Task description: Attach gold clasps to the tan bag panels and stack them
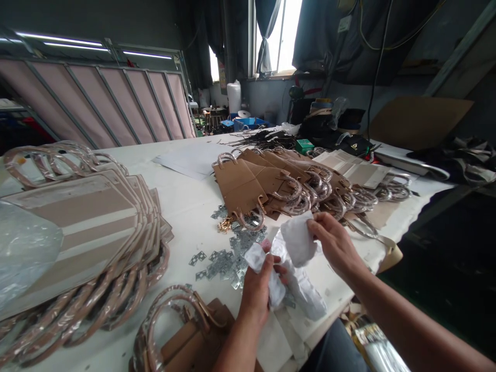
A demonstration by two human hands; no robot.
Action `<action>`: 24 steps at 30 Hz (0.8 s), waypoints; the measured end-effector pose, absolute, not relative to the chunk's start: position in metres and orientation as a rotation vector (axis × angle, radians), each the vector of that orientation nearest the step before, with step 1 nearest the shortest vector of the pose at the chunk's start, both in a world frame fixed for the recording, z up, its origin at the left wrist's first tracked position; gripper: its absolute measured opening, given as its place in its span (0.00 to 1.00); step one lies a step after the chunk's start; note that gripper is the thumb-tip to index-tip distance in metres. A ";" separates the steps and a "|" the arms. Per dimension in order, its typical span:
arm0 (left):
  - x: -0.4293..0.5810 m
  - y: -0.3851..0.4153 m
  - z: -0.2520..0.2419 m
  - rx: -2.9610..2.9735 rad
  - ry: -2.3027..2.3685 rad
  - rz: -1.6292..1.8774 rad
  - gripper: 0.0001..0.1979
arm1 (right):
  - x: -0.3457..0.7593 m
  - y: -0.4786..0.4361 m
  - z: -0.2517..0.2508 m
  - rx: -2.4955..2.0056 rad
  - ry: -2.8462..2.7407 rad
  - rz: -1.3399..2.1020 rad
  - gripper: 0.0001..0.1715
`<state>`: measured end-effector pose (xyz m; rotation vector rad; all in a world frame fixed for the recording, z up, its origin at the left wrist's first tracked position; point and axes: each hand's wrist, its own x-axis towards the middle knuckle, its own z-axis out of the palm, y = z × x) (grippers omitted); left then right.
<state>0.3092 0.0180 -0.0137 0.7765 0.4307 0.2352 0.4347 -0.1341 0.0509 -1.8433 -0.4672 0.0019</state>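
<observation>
My left hand [260,281] grips a crumpled piece of thin white wrapping paper [276,289] between thumb and fingers. With my right hand [329,237] I pinch another part of white paper [299,240] by its upper edge. Whether the pieces are joined I cannot tell. More white paper hangs down between the hands, over the table edge nearest me. Just beyond my left hand lie many small square metal plates [222,264] with holes and a little heap of brass-coloured fasteners [225,224]. A small pinkish patch shows behind the paper.
Brown bag panels with plastic-wrapped handles [242,186] are piled across the white table [186,206]. At left stands a stack of beige striped panels [85,206]; more brown handled pieces [186,336] lie at the front. Black cords [267,139] and a green box [304,145] are farther back.
</observation>
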 end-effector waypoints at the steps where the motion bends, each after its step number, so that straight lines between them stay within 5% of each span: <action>1: 0.309 0.018 -0.013 0.754 0.444 0.214 0.37 | 0.444 -0.135 0.053 -1.819 -0.428 0.030 0.20; 6: 0.309 0.019 -0.005 0.562 0.414 0.143 0.41 | 0.477 -0.131 0.065 -1.674 -0.349 0.038 0.24; 15: 0.348 0.004 0.013 0.482 0.417 0.134 0.25 | 0.483 -0.136 0.087 -1.719 -0.473 -0.010 0.25; 24: 0.389 0.001 -0.003 0.553 0.306 0.212 0.23 | 0.457 -0.138 0.043 -2.082 -0.850 -0.209 0.19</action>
